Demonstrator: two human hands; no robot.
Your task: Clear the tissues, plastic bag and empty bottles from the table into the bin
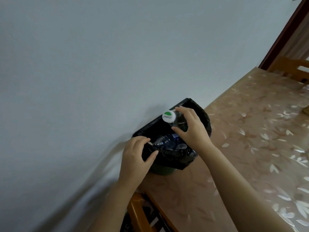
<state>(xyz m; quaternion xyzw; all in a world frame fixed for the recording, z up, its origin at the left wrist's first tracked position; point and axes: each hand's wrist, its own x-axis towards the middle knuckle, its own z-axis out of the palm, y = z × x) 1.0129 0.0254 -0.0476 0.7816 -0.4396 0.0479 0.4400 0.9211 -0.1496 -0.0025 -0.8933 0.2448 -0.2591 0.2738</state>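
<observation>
Head view: table (250, 131) with floral cover, black-lined bin (177, 158) standing at its wall edge. Left hand (135, 158) grips the bin's rim; a blue-labelled bottle (167, 142) lies inside. Right hand (192, 129) pinches a clear bottle (177, 121), white-capped, over the opening.

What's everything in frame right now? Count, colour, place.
Bin: 1, dark green with a black liner, on the table against the wall.
Capped bottle: 1, clear with a white and green cap, held over the bin.
Blue-label bottle: 1, clear, lying across the bin's mouth.
Table: 1, under a tan floral cover, right half.
Wall: 1, pale grey, left and top.
Chairs: 2, wooden, one at lower centre, one at far right.
Door frame: 1, dark red-brown, top right.
Hands: 2, bare; left hand on the bin's near rim, right hand gripping the capped bottle.
</observation>
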